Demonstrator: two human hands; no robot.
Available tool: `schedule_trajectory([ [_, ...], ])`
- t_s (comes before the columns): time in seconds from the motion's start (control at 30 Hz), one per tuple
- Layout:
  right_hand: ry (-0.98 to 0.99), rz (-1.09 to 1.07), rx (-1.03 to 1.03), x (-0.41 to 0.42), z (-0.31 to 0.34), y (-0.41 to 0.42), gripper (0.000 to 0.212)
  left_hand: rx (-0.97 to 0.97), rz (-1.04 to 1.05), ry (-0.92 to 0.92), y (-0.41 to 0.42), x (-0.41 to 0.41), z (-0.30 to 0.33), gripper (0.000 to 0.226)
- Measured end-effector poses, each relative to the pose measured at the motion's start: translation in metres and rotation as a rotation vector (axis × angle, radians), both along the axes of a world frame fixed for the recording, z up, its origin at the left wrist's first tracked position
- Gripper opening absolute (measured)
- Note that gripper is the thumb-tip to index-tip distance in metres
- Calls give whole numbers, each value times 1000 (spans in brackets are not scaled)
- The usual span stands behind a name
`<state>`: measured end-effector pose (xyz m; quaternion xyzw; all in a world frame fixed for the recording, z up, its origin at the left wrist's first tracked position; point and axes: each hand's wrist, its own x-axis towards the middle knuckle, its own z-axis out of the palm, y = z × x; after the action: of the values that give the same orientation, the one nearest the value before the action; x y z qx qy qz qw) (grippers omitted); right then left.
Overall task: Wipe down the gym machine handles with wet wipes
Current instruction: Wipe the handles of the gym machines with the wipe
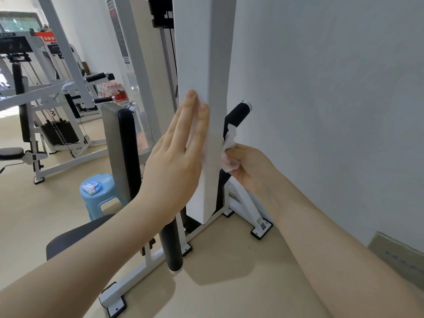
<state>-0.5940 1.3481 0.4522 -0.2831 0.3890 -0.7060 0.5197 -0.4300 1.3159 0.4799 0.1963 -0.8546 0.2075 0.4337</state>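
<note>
A crumpled white wet wipe (pixel 230 145) is gripped in my right hand (pixel 246 166), pressed against a black padded handle (pixel 236 114) with a chrome end cap, just right of the machine's white square post (pixel 204 65). The handle's lower part is hidden behind the post. My left hand (pixel 179 152) lies flat and open against the post's left face, fingers pointing up. A second black handle (pixel 171 244) hangs below my left wrist.
A blue plastic stool (pixel 101 198) carrying a small wipes packet (pixel 92 187) stands left of the black back pad (pixel 127 152). A dark seat (pixel 75 235) is near my left forearm. Other white machines (pixel 46 92) fill the left; the wall (pixel 332 111) is close on the right.
</note>
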Motion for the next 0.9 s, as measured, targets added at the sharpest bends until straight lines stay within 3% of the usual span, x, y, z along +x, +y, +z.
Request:
schedule_trajectory([
  [0.17, -120, -327, 181, -17, 3, -31, 20, 4, 14, -12, 3, -2, -1, 73],
  [0.27, -230, -370, 204, -33, 2, -43, 30, 0, 10, -15, 3, -3, -1, 72],
  [0.47, -505, -165, -159, -32, 18, -30, 18, -23, 25, -11, -2, -3, -1, 73],
  [0.57, -454, -106, -209, -23, 6, -27, 23, -33, 20, -7, -4, -1, 0, 66],
  [0.7, -242, -29, -117, -14, -13, -25, 30, -30, 23, -15, -9, 2, 2, 64],
  [0.77, -242, -208, -51, -22, -2, -34, 16, -34, 29, -17, -11, 3, 2, 64],
  [0.83, -232, -370, -13, -31, 17, -42, 19, -41, 31, -22, -12, 3, 2, 64],
  [0.9, -97, -425, 1, -30, 27, -47, 16, -50, 30, -17, -13, 3, 2, 63],
])
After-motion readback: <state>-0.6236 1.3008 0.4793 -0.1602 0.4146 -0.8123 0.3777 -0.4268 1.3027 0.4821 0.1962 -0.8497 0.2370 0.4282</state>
